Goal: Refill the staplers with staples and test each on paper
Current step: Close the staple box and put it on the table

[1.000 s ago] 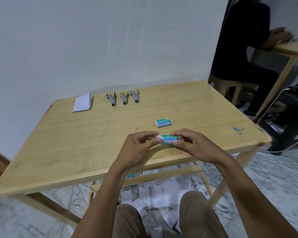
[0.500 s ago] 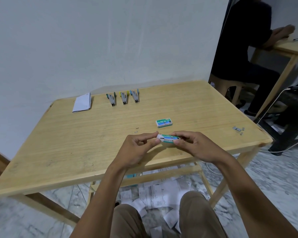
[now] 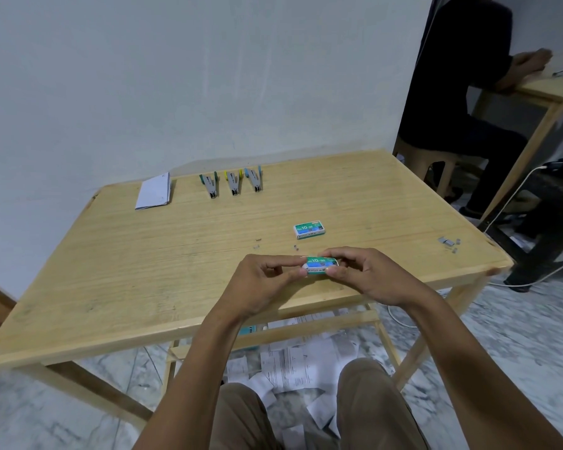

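A small green staple box (image 3: 319, 265) is held just above the table's near edge. My left hand (image 3: 260, 284) pinches its left end and my right hand (image 3: 368, 277) grips its right end. A second green staple box (image 3: 309, 231) lies on the wooden table (image 3: 143, 271) a little farther back. Three staplers stand in a row at the far edge: a teal one (image 3: 210, 185), a yellow one (image 3: 233, 183) and a light blue one (image 3: 255, 180). A folded white paper (image 3: 153, 195) lies left of them.
Loose staple strips (image 3: 449, 242) lie near the table's right corner, and a few single staples (image 3: 257, 245) beside the boxes. Paper scraps (image 3: 293, 365) litter the marble floor under the table. A person in dark clothes (image 3: 459, 79) sits at another table at the right.
The box has tilted slightly in my fingers and my left fingertips have shifted on its left end. Both hands stay in the same spot.
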The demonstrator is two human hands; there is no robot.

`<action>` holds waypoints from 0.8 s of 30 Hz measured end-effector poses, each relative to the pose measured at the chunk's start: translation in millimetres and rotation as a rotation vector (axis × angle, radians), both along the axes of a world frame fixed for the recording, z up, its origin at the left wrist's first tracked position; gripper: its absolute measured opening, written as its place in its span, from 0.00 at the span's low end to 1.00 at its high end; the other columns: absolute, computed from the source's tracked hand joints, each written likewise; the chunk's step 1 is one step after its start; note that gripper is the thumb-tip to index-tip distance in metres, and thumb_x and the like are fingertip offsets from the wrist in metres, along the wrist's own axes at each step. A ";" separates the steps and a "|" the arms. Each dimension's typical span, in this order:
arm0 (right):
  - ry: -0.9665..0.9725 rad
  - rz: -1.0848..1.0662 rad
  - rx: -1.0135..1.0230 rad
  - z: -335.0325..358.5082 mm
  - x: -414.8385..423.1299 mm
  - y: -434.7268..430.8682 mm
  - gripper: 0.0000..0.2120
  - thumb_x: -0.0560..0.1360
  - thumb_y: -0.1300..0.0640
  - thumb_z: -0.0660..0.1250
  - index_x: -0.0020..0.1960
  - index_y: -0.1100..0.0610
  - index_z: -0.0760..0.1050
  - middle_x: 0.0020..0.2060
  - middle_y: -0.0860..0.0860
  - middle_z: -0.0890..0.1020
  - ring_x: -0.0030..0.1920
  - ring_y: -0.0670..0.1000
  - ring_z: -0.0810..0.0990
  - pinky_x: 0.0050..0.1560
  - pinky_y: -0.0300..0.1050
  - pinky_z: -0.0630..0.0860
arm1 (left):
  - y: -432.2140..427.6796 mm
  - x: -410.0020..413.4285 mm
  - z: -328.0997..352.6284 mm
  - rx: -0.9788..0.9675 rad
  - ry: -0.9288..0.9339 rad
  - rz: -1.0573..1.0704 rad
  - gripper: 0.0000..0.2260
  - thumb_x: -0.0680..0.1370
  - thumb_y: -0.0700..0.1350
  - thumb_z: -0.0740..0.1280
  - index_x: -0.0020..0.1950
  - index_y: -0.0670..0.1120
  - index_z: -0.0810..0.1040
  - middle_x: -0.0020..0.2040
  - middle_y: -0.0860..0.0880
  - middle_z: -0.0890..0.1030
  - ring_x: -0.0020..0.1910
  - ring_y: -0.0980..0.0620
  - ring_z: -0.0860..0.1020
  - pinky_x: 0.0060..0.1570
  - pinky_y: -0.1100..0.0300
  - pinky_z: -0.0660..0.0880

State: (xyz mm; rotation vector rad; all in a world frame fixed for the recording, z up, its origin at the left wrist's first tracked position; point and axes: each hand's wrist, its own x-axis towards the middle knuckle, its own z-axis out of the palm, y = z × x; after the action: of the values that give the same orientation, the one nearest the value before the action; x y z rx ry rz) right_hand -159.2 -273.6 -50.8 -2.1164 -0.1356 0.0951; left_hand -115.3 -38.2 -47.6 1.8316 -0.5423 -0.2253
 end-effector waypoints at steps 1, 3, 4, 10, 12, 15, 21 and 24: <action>-0.002 0.002 -0.005 -0.6 0.5 -0.1 0.26 0.66 0.25 0.64 0.62 0.32 0.75 0.53 0.44 0.82 0.54 0.51 0.80 0.57 0.62 0.78 | -0.4 0.1 -0.7 0.005 -0.003 0.001 0.15 0.69 0.62 0.73 0.53 0.61 0.85 0.48 0.47 0.86 0.53 0.42 0.81 0.55 0.43 0.78; -0.002 0.006 -0.003 -0.2 0.7 0.0 0.26 0.67 0.25 0.64 0.62 0.32 0.75 0.53 0.44 0.82 0.54 0.51 0.80 0.57 0.61 0.77 | -1.4 0.1 -0.3 0.007 -0.010 0.013 0.13 0.69 0.60 0.73 0.53 0.61 0.85 0.48 0.47 0.86 0.54 0.41 0.81 0.55 0.43 0.78; -0.002 0.006 0.000 0.1 0.4 0.1 0.26 0.67 0.25 0.64 0.62 0.32 0.75 0.53 0.44 0.82 0.54 0.50 0.80 0.57 0.61 0.77 | -1.8 0.0 0.6 0.000 -0.004 0.019 0.13 0.70 0.58 0.74 0.53 0.61 0.85 0.49 0.48 0.86 0.54 0.42 0.81 0.55 0.46 0.79; -0.006 -0.004 -0.021 -1.5 0.8 -0.7 0.26 0.67 0.25 0.64 0.62 0.32 0.75 0.53 0.42 0.82 0.55 0.48 0.80 0.58 0.60 0.78 | -2.9 -1.5 5.0 -0.051 0.075 0.002 0.11 0.71 0.47 0.76 0.53 0.54 0.84 0.48 0.56 0.87 0.52 0.60 0.83 0.48 0.66 0.78; -0.009 -0.001 -0.033 -2.6 0.4 -1.0 0.27 0.67 0.25 0.64 0.62 0.33 0.75 0.53 0.41 0.82 0.55 0.47 0.80 0.58 0.59 0.78 | -2.4 -0.9 4.2 -0.041 0.075 0.012 0.11 0.69 0.51 0.76 0.51 0.56 0.84 0.47 0.56 0.87 0.51 0.59 0.83 0.49 0.64 0.79; -0.009 -0.017 -0.065 -4.3 0.6 -1.4 0.28 0.66 0.24 0.62 0.62 0.33 0.75 0.53 0.39 0.82 0.54 0.46 0.80 0.57 0.58 0.78 | -2.3 0.8 0.2 0.016 0.053 0.041 0.14 0.65 0.59 0.75 0.50 0.60 0.85 0.47 0.55 0.86 0.51 0.54 0.83 0.51 0.57 0.81; -0.065 -0.087 0.053 8.8 4.0 2.0 0.16 0.76 0.42 0.67 0.63 0.44 0.78 0.50 0.43 0.82 0.47 0.38 0.79 0.47 0.34 0.76 | -2.7 1.1 2.2 0.080 -0.147 0.167 0.18 0.70 0.58 0.74 0.59 0.58 0.82 0.54 0.59 0.79 0.54 0.60 0.72 0.49 0.73 0.68; -0.259 -0.250 -0.148 18.3 26.2 -0.7 0.18 0.79 0.44 0.64 0.66 0.47 0.75 0.54 0.40 0.77 0.52 0.38 0.75 0.45 0.32 0.69 | -5.0 -0.8 -0.1 0.096 -0.168 0.384 0.22 0.71 0.59 0.74 0.64 0.58 0.78 0.60 0.55 0.73 0.61 0.57 0.65 0.56 0.69 0.65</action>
State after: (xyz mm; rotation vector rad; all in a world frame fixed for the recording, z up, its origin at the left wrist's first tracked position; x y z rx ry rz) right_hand -133.0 -274.3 -32.5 -2.2690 -0.0168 -0.3277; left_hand -116.1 -43.2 -47.7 2.0188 -0.2889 0.1659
